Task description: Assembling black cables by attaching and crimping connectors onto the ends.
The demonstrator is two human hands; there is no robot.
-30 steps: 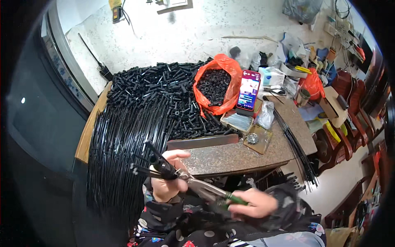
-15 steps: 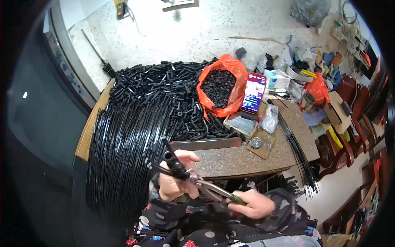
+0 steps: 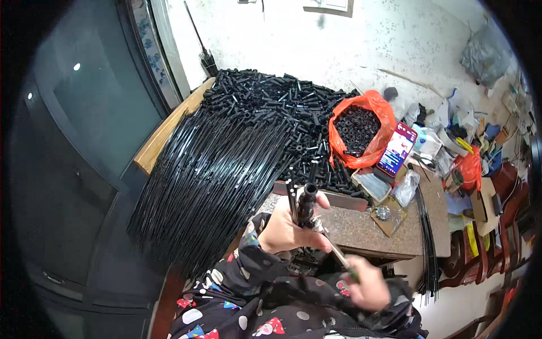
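My left hand (image 3: 276, 230) is closed around an upright black plastic tube piece (image 3: 306, 208), whose open round end faces up. Several thin black rods (image 3: 292, 195) stand beside the tube in the same grip. At the tube's lower end is the metal head of a pair of pliers (image 3: 337, 252) with green on the handle. My right hand (image 3: 370, 287), a little blurred, is wrapped around that handle, lower and to the right. Whether the jaws pinch a wire or a rod is too small to tell.
Left lies a wide sheaf of black rods (image 3: 212, 183); behind it, a heap of black tube pieces (image 3: 259, 93). A red bag (image 3: 387, 107) holds small black parts beside a phone (image 3: 397, 150). A metal strip (image 3: 345, 201) edges the heap. More rods (image 3: 424, 240) hang off the table's right.
The view has swung left, so the table sits farther right in it. The tube and rods have turned more upright in my left hand. My right hand stays on the pliers, their handle now tilted more steeply downward.
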